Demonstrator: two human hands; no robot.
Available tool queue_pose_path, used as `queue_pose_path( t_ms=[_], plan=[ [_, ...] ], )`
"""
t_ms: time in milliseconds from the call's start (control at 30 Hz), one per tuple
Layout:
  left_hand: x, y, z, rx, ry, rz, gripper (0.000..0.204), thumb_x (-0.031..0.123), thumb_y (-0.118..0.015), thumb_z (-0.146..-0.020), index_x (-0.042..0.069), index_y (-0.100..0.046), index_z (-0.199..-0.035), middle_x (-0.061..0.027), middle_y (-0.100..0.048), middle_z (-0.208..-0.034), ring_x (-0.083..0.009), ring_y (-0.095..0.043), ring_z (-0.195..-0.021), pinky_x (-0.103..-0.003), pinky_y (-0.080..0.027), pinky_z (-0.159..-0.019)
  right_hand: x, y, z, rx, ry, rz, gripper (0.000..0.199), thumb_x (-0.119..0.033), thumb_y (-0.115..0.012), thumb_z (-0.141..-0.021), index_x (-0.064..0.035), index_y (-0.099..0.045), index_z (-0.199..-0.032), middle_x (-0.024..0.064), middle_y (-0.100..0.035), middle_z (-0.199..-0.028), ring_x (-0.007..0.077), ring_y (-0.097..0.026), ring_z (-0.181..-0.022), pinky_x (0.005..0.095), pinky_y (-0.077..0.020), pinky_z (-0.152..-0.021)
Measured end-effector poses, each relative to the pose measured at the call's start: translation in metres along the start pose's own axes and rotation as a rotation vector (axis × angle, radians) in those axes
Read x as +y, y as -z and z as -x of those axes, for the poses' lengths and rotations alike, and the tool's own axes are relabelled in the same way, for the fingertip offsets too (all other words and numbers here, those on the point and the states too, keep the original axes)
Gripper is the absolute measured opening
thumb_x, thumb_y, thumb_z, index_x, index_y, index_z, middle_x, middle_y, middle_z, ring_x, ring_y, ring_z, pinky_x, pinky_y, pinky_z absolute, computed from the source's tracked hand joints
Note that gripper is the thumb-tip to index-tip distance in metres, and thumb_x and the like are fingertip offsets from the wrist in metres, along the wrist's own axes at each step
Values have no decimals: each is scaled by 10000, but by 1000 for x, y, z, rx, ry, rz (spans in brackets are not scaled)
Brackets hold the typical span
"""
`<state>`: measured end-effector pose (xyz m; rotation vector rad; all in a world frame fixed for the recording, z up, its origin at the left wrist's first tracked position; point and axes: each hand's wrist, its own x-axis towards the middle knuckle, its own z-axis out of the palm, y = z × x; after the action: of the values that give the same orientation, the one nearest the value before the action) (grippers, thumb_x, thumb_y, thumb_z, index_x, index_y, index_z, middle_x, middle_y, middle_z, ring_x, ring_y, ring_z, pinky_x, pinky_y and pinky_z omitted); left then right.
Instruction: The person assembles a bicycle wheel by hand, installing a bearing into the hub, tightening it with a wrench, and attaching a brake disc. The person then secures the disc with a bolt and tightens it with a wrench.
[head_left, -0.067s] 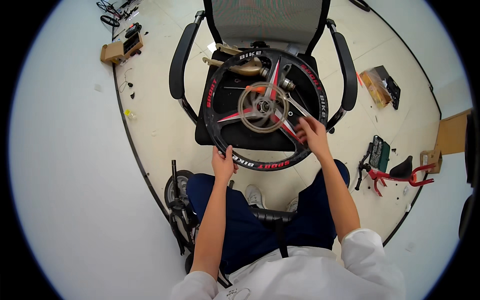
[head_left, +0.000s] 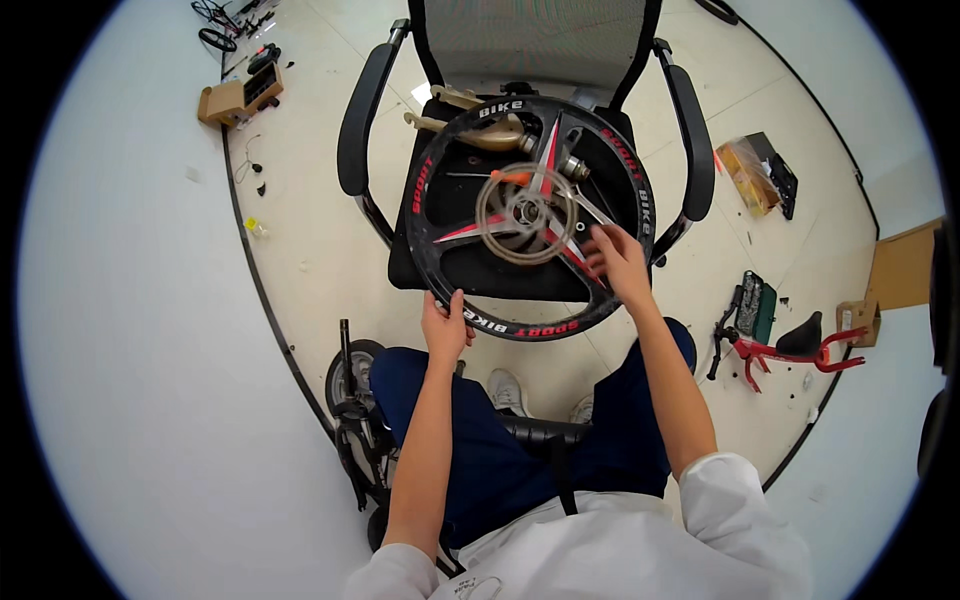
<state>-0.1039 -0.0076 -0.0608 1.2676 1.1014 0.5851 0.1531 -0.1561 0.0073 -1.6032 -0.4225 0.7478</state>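
The right hand (head_left: 615,262) has edged left along the wheel (head_left: 530,215).

- Wheel (head_left: 528,215) lies flat on the office chair (head_left: 365,130) seat, before the person's knees
- Cardboard box (head_left: 238,97) on the floor far left of the chair
- Bicycle saddle (head_left: 803,335) on the floor to the right

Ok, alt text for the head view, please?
Seen from above, a seated person steadies a black bicycle wheel lying on an office chair: left hand grips its near rim, right hand rests on the red spokes. Tools and parts litter the floor.
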Motion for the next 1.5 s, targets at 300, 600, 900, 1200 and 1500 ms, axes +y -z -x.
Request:
queue_pose_path(
  t_ms=[300,600,900,1200,1500],
  plan=[
    [7,-1,6,31,5,44,248,216,-642,-985,32,-475,-1005,-45,-531,-518,-137,-528,-350,-297,-356,-301,12,-61,-23,293,150,18,288,-256,-636,-1001,23,-582,-1051,36,-599,-664,97,-513,-434,247,-402,-392],
    [-4,-1,1,78,-19,49,252,224,-647,-981,32,-485,-1008,-44,-521,-501,-142,-526,-344,-301,-343,-296,-14,-49,-38,63,224,127,354,-142,-648,-966,-31,-552,-1287,70,-685,-740,111,-619,-567,265,-474,-478],
    [-4,0,1,90,-11,21,244,223,-641,-984,41,-481,-1007,-55,-542,-511,-141,-525,-342,-298,-344,-297,8,-78,2,325,203,113,158,-120,-606,-984,14,-595,-1067,65,-659,-735,119,-604,-559,260,-463,-481],
    [-6,-3,6,72,16,53,307,229,-641,-985,10,-493,-1140,-47,-536,-522,-132,-511,-348,-298,-358,-320,12,-71,85,-187,55,272,190,-98,-698,-901,20,-704,-1050,76,-701,-747,114,-659,-664,264,-527,-617],
    [-3,-4,1,74,-5,51,269,223,-639,-982,21,-488,-1073,-42,-529,-516,-137,-514,-349,-299,-350,-313,-72,-32,-20,-104,567,1258,306,-239,-638,-912,-100,-670,-1183,158,-694,-757,353,-679,-730,467,-533,-675]
  ],
)
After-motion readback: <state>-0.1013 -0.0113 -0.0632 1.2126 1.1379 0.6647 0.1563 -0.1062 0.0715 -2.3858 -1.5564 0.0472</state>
